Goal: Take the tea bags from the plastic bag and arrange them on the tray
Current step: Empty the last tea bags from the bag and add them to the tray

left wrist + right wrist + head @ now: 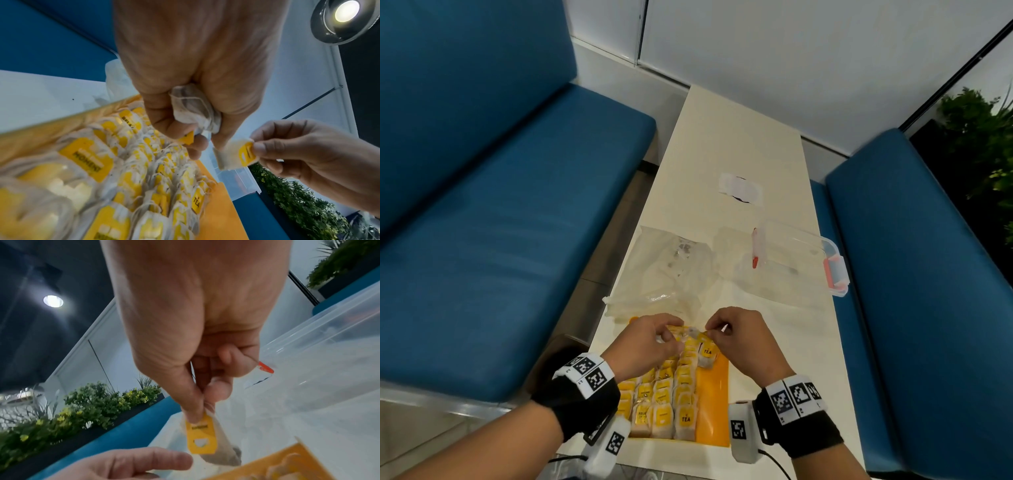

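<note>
With the left hand (pixel 191 68) bunched around a couple of spare tea bags (pixel 193 108) and the right hand (pixel 197 331) pinching one tea bag (pixel 202 438) by its tag above the yellow tray (pixel 711 404), I'd drop it tag-up into the bare strip beside the rows.

Both hands are up close together, wrists banded. Left hand (pixel 650 337) is curled into a fist around a bunch of tea bags (pixel 193 108), right hand (pixel 743 334) pinches one tea bag (pixel 205 438) with thumb and forefinger.
</note>
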Action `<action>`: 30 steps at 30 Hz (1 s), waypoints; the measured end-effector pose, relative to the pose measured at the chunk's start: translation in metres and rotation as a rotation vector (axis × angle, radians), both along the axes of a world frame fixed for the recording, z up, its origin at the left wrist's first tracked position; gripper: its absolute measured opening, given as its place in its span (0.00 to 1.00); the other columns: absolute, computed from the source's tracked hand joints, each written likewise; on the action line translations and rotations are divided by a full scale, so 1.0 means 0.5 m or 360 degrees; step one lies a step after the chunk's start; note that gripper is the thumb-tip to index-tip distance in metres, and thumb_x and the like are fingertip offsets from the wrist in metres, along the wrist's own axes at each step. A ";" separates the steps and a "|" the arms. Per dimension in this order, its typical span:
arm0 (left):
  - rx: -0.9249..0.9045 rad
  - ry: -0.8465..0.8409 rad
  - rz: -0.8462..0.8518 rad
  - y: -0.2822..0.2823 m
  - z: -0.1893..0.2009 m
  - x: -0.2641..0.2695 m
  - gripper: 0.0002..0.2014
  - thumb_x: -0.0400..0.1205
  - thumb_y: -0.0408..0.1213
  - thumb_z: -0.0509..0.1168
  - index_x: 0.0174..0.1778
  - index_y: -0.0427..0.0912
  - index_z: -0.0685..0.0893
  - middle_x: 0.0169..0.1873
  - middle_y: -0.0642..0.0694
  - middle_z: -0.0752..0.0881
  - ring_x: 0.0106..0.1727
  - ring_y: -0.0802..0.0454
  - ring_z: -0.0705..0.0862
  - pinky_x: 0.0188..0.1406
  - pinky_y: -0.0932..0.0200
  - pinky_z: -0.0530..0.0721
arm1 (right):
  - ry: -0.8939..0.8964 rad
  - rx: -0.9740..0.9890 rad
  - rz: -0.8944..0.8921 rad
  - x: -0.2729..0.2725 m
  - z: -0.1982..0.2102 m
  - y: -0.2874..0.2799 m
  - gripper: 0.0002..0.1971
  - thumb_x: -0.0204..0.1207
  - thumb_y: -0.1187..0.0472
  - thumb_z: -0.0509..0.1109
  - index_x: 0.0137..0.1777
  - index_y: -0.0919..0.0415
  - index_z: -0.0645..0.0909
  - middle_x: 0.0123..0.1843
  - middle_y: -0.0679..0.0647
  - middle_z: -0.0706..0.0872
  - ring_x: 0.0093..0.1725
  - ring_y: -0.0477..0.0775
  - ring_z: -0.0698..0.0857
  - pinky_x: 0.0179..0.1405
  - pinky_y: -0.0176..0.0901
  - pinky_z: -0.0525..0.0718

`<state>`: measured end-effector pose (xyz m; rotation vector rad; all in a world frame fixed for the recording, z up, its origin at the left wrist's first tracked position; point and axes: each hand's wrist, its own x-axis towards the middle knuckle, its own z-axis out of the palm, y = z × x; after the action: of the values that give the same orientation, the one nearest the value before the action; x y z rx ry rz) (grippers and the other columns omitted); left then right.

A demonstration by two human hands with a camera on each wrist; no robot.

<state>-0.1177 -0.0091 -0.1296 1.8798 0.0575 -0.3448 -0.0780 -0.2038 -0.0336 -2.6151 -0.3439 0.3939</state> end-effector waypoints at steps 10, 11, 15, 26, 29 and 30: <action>0.0205 0.0137 0.0003 0.009 -0.035 0.012 0.35 0.81 0.49 0.74 0.84 0.51 0.71 0.48 0.54 0.88 0.38 0.61 0.86 0.41 0.70 0.77 | 0.0530 -0.0416 0.0297 -0.009 -0.055 -0.044 0.07 0.72 0.65 0.75 0.45 0.53 0.93 0.39 0.43 0.88 0.44 0.43 0.87 0.41 0.32 0.80; 0.0218 0.0139 -0.0006 0.009 -0.037 0.013 0.35 0.81 0.49 0.74 0.84 0.50 0.71 0.49 0.54 0.88 0.39 0.60 0.86 0.42 0.68 0.78 | 0.0534 -0.0451 0.0306 -0.009 -0.064 -0.044 0.07 0.73 0.64 0.75 0.45 0.53 0.93 0.40 0.44 0.88 0.45 0.44 0.87 0.41 0.32 0.81; 0.0237 0.0164 -0.0022 0.009 -0.038 0.017 0.34 0.82 0.50 0.73 0.84 0.50 0.71 0.50 0.54 0.86 0.40 0.59 0.85 0.43 0.66 0.78 | 0.0298 -0.0642 0.0251 -0.005 -0.111 -0.045 0.09 0.74 0.60 0.71 0.48 0.49 0.92 0.49 0.47 0.92 0.50 0.50 0.89 0.47 0.41 0.85; 0.0254 0.0185 -0.0036 0.011 -0.036 0.021 0.32 0.82 0.51 0.72 0.82 0.52 0.74 0.51 0.55 0.86 0.41 0.59 0.85 0.49 0.64 0.80 | -0.0208 -0.0725 0.0273 -0.010 -0.171 -0.051 0.10 0.82 0.55 0.63 0.51 0.54 0.86 0.57 0.51 0.75 0.55 0.53 0.79 0.37 0.44 0.79; 0.0261 0.0193 -0.0047 0.013 -0.036 0.022 0.31 0.82 0.52 0.72 0.82 0.52 0.74 0.51 0.54 0.86 0.39 0.60 0.86 0.47 0.64 0.81 | -0.0227 -0.0707 0.0203 -0.009 -0.177 -0.047 0.10 0.82 0.55 0.63 0.51 0.55 0.85 0.58 0.52 0.74 0.56 0.54 0.78 0.36 0.42 0.76; 0.0259 0.0193 -0.0056 0.012 -0.034 0.022 0.31 0.82 0.52 0.72 0.82 0.53 0.74 0.51 0.54 0.86 0.38 0.59 0.87 0.47 0.65 0.81 | -0.0223 -0.0707 0.0188 -0.009 -0.178 -0.046 0.10 0.82 0.56 0.62 0.51 0.55 0.85 0.58 0.52 0.74 0.57 0.54 0.78 0.37 0.42 0.76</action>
<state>-0.1068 -0.0029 -0.1464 2.0207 0.1381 -0.4906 -0.0824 -0.2266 -0.1224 -3.0756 -0.5094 0.3597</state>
